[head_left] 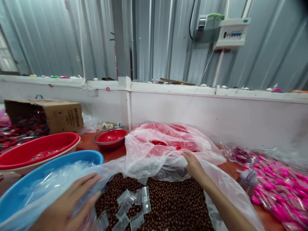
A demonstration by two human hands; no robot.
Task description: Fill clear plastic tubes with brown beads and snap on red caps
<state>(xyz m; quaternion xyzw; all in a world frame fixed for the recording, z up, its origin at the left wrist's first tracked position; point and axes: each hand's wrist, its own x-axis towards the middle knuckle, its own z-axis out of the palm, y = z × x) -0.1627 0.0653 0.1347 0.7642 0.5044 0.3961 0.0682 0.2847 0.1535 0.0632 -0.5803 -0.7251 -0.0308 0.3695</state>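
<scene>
A large clear plastic bag (231, 189) lies spread wide around a mass of small round brown beads (178, 202). Several small clear rectangular plastic pieces (137, 221) are scattered on the beads, toward the left. My left hand (69, 202), slightly blurred, rests over the bag's left edge with its fingers stretched and apart. At the far side of the opening, my right hand (193, 165) pinches the bag's rim, its arm reaching across the beads. Just behind those fingers sits another translucent bag (168, 138) with red things inside.
Left are a blue basin (96, 155) holding clear plastic, a red basin (72, 139), a smaller red bowl (113, 136) and a tipped cardboard box (64, 117) spilling red packets. Pink wrapped items (281, 189) heap up at right. A white wall (168, 106) stands behind.
</scene>
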